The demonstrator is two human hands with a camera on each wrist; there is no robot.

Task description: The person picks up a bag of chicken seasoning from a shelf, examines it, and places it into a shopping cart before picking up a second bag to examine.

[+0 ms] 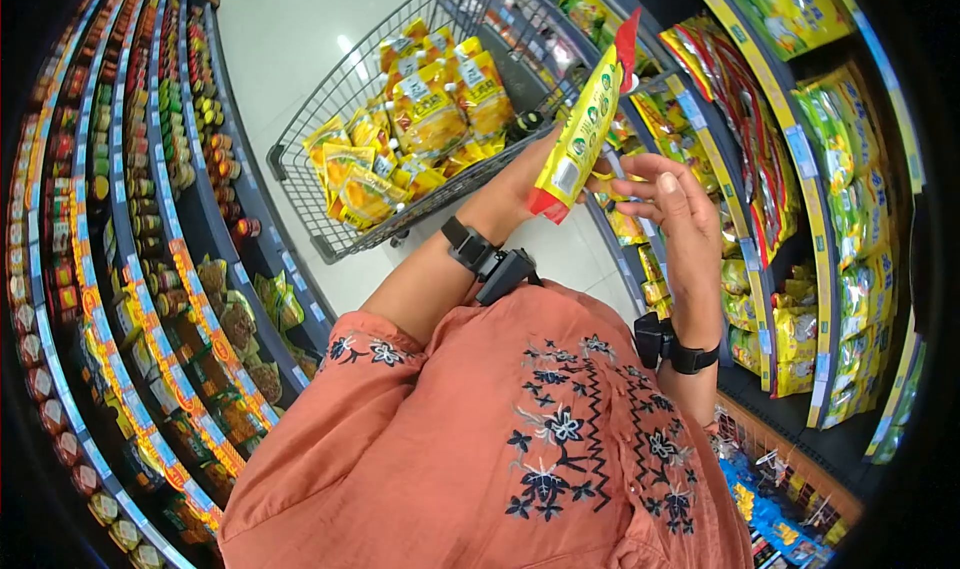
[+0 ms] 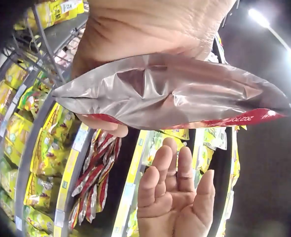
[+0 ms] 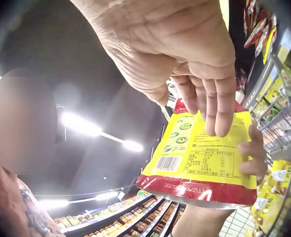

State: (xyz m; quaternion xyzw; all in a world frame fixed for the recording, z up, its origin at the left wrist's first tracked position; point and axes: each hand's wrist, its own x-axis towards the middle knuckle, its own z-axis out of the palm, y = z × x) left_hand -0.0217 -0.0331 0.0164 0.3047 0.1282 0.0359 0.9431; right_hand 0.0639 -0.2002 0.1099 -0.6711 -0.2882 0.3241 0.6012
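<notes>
A yellow and red pouch (image 1: 583, 134) is held up on edge by my left hand (image 1: 530, 174), which is partly behind it in the head view. The left wrist view shows the pouch's silver bottom (image 2: 160, 94) below the left palm (image 2: 150, 29). In the right wrist view the left fingers (image 3: 253, 150) grip the side of the pouch (image 3: 185, 160), its printed back with a barcode showing. My right hand (image 1: 685, 214) is raised beside the pouch, fingers loosely extended and holding nothing; whether the fingertips touch it I cannot tell.
A wire shopping cart (image 1: 300, 184) holding several yellow pouches stands in front, beyond the left forearm. Shelves of hanging yellow, green and red packets (image 1: 850, 219) line the right side. Shelves of jars and packets (image 1: 150, 249) run along the left, with pale floor (image 1: 270, 19) between.
</notes>
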